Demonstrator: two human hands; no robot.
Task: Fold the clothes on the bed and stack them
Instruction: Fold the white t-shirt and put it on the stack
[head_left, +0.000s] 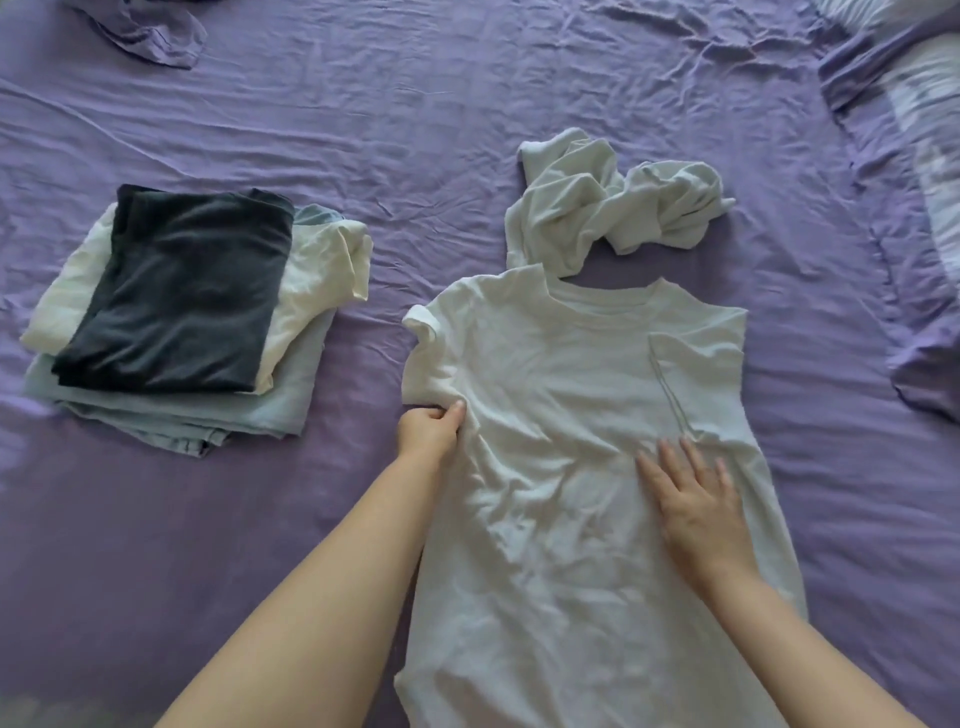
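Note:
A white T-shirt (561, 374) lies spread on the purple bed sheet (415, 130), neck away from me, with its right sleeve folded inward. My left hand (428, 434) pinches the shirt's left edge just under the left sleeve. My right hand (696, 499) rests flat on the shirt's middle with fingers spread. Beyond the collar lies a crumpled pale garment (613, 202). To the left stands a stack of folded clothes (182, 312), with a dark grey piece on top, a cream one under it and a light blue one at the bottom.
A crumpled purple cloth (150, 31) lies at the far left corner. A purple cover with a striped pillow (919, 156) sits along the right edge. Wrinkled sheet stretches between the stack and the T-shirt.

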